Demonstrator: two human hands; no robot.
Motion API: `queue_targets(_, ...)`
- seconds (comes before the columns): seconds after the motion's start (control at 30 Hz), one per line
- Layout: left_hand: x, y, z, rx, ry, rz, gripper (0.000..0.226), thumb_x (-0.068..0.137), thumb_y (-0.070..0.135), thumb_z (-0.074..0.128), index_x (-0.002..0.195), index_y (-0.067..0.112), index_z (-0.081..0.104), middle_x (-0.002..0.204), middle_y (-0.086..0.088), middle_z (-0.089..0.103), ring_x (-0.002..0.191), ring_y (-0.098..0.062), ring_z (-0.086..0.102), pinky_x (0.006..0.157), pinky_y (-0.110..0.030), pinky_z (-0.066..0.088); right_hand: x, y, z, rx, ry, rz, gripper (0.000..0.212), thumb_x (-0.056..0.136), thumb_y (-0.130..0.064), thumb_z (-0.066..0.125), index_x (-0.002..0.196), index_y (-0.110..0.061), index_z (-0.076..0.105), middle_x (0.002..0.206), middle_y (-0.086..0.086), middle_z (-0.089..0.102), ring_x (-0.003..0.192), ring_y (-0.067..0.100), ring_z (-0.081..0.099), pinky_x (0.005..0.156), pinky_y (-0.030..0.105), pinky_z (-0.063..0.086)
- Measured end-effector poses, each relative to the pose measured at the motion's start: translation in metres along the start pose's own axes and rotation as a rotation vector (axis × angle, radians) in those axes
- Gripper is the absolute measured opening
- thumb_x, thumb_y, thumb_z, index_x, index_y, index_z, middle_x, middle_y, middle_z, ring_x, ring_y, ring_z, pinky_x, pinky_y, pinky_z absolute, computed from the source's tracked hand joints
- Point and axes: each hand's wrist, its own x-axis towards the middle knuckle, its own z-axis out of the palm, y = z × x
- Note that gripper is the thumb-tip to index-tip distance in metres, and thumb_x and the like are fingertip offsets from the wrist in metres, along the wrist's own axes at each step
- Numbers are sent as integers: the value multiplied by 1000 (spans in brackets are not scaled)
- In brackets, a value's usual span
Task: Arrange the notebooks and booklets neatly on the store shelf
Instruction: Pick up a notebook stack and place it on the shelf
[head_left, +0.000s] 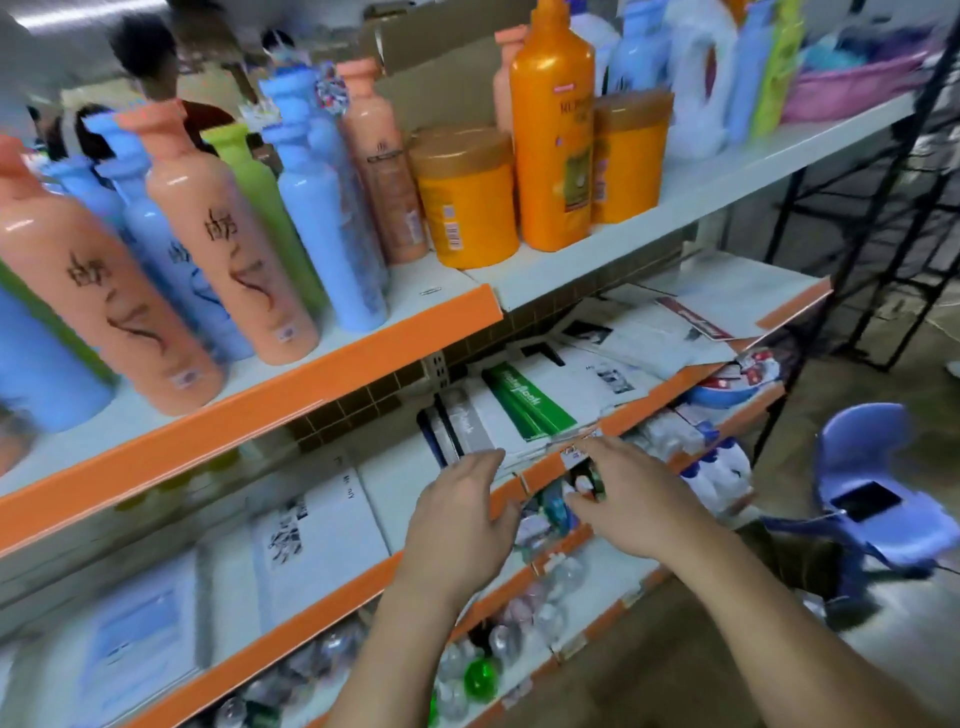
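Task items: notebooks & booklets lie flat on the mid shelf (291, 635), the orange-edged board under the bottle shelf.
Green booklet (530, 402): on top of white ones, just behind the front lip, angled to the edge.
Grey notebook (470, 421): just left of the green one, dark spines beside it.
White booklets (322, 530): further left on the same board, flat, blurred print.
More booklets (639, 338): right section of that shelf, loosely overlapped, one with a red cover (693, 318).
Left hand (462, 519): we see it palm down, fingers straight & together, tips at the front edge of the grey notebook; holds nothing.
Right hand (634, 499): palm down, fingers stretched to the shelf lip below the green booklet. A small dark item (587, 480) sits btwn thumb & fingers; we can't tell if it's gripped.
Hands: near each other, apart, not touching.
Upper shelf: peach bottles (223, 249), blue & green ones, an orange bottle (553, 130), orange tubs (467, 197), all upright.
Lower shelves: small clear round items, too blurred to ID.
Floor, right: purple chair (857, 441) w/ a phone (865, 501) on the seat.
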Motion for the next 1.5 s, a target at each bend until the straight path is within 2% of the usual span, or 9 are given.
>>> queue_targets(0.2,34,-3,12,1,-17,-6,57,100,41,54,152,27,38,156,10,42,143,-12,37,116,-34,34,37,12,2,-36,-32,-11,64,98,-49,51,154,-25,31,156,-6,35,139,19,41,101,35,42)
queue_targets(0.37,77,-17,25,-29,-30,-13,59,100,41,54,154,25,37,157,8,41,144,-13,35,117,-33,33,79,19,-1,-58,-54,10,66,97,-48,53,154,-21,32,152,-2,41,137,21,44,109,40,41)
queue_targets(0.7,157,-29,74,-56,-197,-49,63,99,39,55,154,19,35,158,1,40,145,-21,34,119,-36,31,158,54,-6,-105,-124,87,72,95,-50,57,154,-19,31,153,3,42,135,25,47,107,42,44)
queue_targets(0.9,186,-20,119,-47,-234,-203,53,92,32,59,140,15,47,139,-3,52,130,-24,48,110,-36,39,216,99,-6,-100,-240,30,70,97,-46,56,155,-18,30,156,3,39,138,25,44,110,42,42)
queue_targets(0.97,194,-15,133,-28,-211,-279,58,91,34,59,144,14,43,144,-4,48,134,-24,43,113,-37,35,237,115,-4,-107,-296,-18,70,96,-45,57,155,-19,30,157,2,37,139,25,43,110,44,41)
queue_targets(1.13,201,2,159,56,-152,-470,75,95,43,55,158,15,24,165,-1,24,154,-22,15,125,-44,15,275,151,4,-123,-427,-117,70,94,-42,57,155,-21,29,159,3,35,140,25,42,108,44,42)
queue_targets(1.27,202,21,169,65,-82,-587,76,96,49,53,158,17,23,167,0,19,153,-22,12,124,-42,17,289,166,13,-121,-522,-201,75,91,-38,58,157,-24,27,161,4,31,141,25,42,112,41,40)
queue_targets(1.37,202,34,171,43,-89,-662,79,98,53,50,160,18,16,169,-1,9,155,-23,5,126,-41,11,292,171,16,-140,-527,-252,76,89,-39,58,156,-23,28,159,8,32,144,27,35,113,44,38)
queue_targets(1.5,208,40,171,32,-82,-732,75,98,49,50,160,21,19,169,-2,10,156,-24,3,126,-40,9,296,176,17,-123,-558,-272,72,90,-37,58,154,-19,30,155,10,32,145,30,25,116,47,33)
